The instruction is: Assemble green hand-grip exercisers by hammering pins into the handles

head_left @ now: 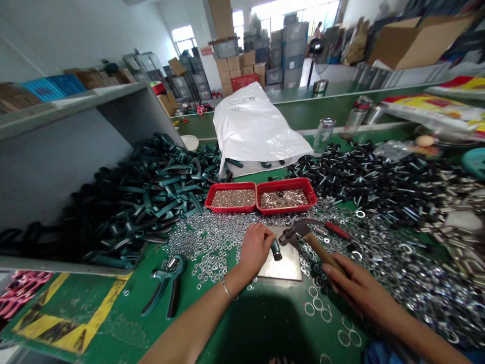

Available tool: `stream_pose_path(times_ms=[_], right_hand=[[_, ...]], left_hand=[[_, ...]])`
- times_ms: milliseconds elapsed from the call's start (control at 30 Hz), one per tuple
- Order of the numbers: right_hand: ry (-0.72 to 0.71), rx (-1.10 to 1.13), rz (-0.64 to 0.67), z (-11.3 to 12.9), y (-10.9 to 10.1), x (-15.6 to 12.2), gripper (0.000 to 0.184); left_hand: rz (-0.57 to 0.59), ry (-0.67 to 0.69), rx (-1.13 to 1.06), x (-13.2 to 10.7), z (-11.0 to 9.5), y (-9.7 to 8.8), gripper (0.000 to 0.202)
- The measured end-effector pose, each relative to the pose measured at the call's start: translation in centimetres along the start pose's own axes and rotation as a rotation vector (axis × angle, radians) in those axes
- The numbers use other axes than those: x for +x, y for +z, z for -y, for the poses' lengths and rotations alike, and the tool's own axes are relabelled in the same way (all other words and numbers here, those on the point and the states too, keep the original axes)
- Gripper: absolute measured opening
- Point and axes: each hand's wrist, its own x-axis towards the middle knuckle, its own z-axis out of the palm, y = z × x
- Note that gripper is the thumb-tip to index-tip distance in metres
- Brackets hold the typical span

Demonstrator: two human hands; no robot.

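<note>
My left hand is closed, pinching a small dark-teal piece with a black end over a flat metal plate. Whether that piece rests on the plate, I cannot tell. In my right hand is a claw hammer, gripped by its wooden handle, its head above the plate's right side, close to the teal piece. An assembled teal hand gripper with a spring lies on the green table to the left. Small nuts lie scattered left of the plate, and thin metal rings to its right.
Beyond the plate stand two red trays, one with tiny metal parts and one with pins. A teal handle heap lies left, black-headed bolts right. A white sack and glass jar stand behind. A red-handled tool lies near the hammer.
</note>
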Motion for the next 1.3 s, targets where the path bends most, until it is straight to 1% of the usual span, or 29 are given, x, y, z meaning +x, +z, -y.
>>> stream_pose_path(times_ms=[67, 100, 133, 200, 233, 267, 333, 400, 467, 500, 567, 633, 700, 767, 867, 900, 933, 967, 1033, 1067, 1100, 1133, 1167, 1233, 1267, 1300], right_hand=[[0.019, -0.055, 0.053, 0.3, -0.4, 0.0, 0.036], [0.0, -0.111, 0.063, 0.5, -0.6, 0.0, 0.035], [-0.044, -0.182, 0.055, 0.8, -0.8, -0.1, 0.034], [-0.157, -0.33, 0.008, 1.7, -1.1, -0.2, 0.03], [-0.201, -0.385, -0.02, 2.2, -1.1, -0.2, 0.029], [-0.231, -0.424, -0.046, 2.7, -1.0, -0.2, 0.03], [-0.264, -0.497, -0.085, 3.5, -0.7, 0.0, 0.031], [-0.261, -0.62, -0.088, 3.7, -0.3, 0.5, 0.031], [-0.226, -0.709, -0.038, 3.5, -0.1, 1.1, 0.03], [-0.214, -0.71, -0.01, 3.4, -0.1, 1.4, 0.03], [-0.222, -0.634, -0.004, 3.0, -0.1, 1.6, 0.03], [-0.236, -0.596, -0.055, 2.8, 0.1, 1.5, 0.031], [-0.221, -0.611, -0.097, 2.6, 0.3, 1.7, 0.03], [-0.204, -0.541, -0.058, 2.2, 0.4, 2.0, 0.032], [-0.09, -0.282, 0.014, 1.2, 0.0, 2.8, 0.042], [-0.054, -0.247, 0.004, 0.8, -0.2, 3.0, 0.045], [-0.054, -0.258, -0.042, 0.4, -0.4, 3.3, 0.046], [-0.104, -0.305, -0.117, 0.2, -0.7, 3.5, 0.046], [-0.301, -0.41, -0.295, 0.4, -0.9, 3.9, 0.045], [-0.388, -0.417, -0.361, 0.8, -0.8, 4.0, 0.045], [-0.427, -0.376, -0.37, 1.5, -0.5, 4.2, 0.046], [-0.408, -0.291, -0.313, 2.3, 0.0, 4.2, 0.044], [-0.353, -0.173, -0.207, 3.2, 0.7, 4.3, 0.042], [-0.229, 0.084, 0.018, 4.8, 2.3, 4.5, 0.037], [-0.195, 0.186, 0.086, 5.2, 3.1, 4.6, 0.036], [-0.189, 0.258, 0.11, 5.4, 3.8, 4.7, 0.034]], left_hand=[[0.074, 0.166, 0.136, -0.2, -0.2, -0.5, 0.015], [0.098, 0.206, 0.173, -0.4, -0.3, -0.7, 0.016], [0.105, 0.21, 0.186, -0.7, -0.4, -1.0, 0.026], [0.096, 0.151, 0.165, -1.5, -0.4, -1.3, 0.07], [0.1, 0.114, 0.141, -2.0, -0.4, -1.4, 0.088], [0.116, 0.084, 0.112, -2.4, -0.4, -1.4, 0.096], [0.161, 0.054, 0.056, -3.0, -0.4, -1.3, 0.096], [0.18, 0.033, 0.018, -3.2, -0.3, -1.2, 0.097], [0.183, 0.011, 0.006, -3.1, -0.3, -1.1, 0.102], [0.181, -0.002, 0.009, -3.0, -0.3, -1.0, 0.104], [0.183, -0.017, 0.009, -2.9, -0.3, -1.0, 0.106], [0.185, -0.013, -0.009, -2.8, -0.3, -1.0, 0.106], [0.186, -0.001, -0.03, -2.8, -0.3, -0.9, 0.106], [0.179, 0.003, -0.039, -2.7, -0.1, -0.8, 0.105], [0.166, -0.002, -0.051, -2.9, 0.0, -0.9, 0.104], [0.163, -0.009, -0.065, -3.1, -0.1, -1.0, 0.102], [0.157, -0.026, -0.089, -3.4, -0.3, -1.2, 0.1], [0.137, -0.056, -0.125, -3.8, -0.7, -1.4, 0.096], [0.052, -0.125, -0.224, -4.8, -1.7, -1.8, 0.086], [-0.005, -0.144, -0.276, -5.4, -2.3, -1.9, 0.083], [-0.058, -0.142, -0.321, -5.9, -3.0, -2.0, 0.082], [-0.1, -0.117, -0.352, -6.5, -3.6, -2.0, 0.082], [-0.128, -0.075, -0.362, -6.9, -4.0, -1.9, 0.083], [-0.145, 0.015, -0.325, -7.6, -4.4, -1.5, 0.085], [-0.142, 0.051, -0.286, -7.9, -4.3, -1.2, 0.084], [-0.134, 0.08, -0.241, -8.2, -4.1, -1.0, 0.082]])
